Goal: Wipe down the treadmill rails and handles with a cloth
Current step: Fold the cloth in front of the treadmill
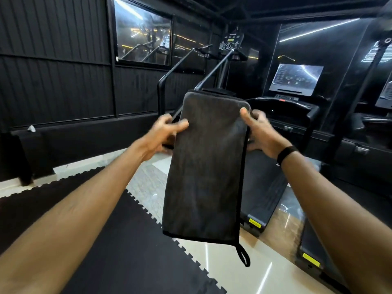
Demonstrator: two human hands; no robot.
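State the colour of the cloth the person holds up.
Dark grey cloth with black edging and hanging loop, seen in the head view.

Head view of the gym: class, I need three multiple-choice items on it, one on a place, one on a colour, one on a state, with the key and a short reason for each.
1. Where does the cloth hang?
A. On the floor mat
B. In the air between both hands
C. Over the treadmill rail

2. What colour is the cloth?
A. White
B. Yellow
C. Dark grey with black trim

3. How is the cloth held?
A. Crumpled into a ball
B. Hanging flat, gripped near its top edge
C. Pressed on the treadmill handle

Key:
1 B: the left hand and right hand hold it up in front of the treadmill, touching no rail.
2 C: grey face, black border and loop.
3 B: thumbs and fingers pinch its upper sides; the rest hangs straight down.
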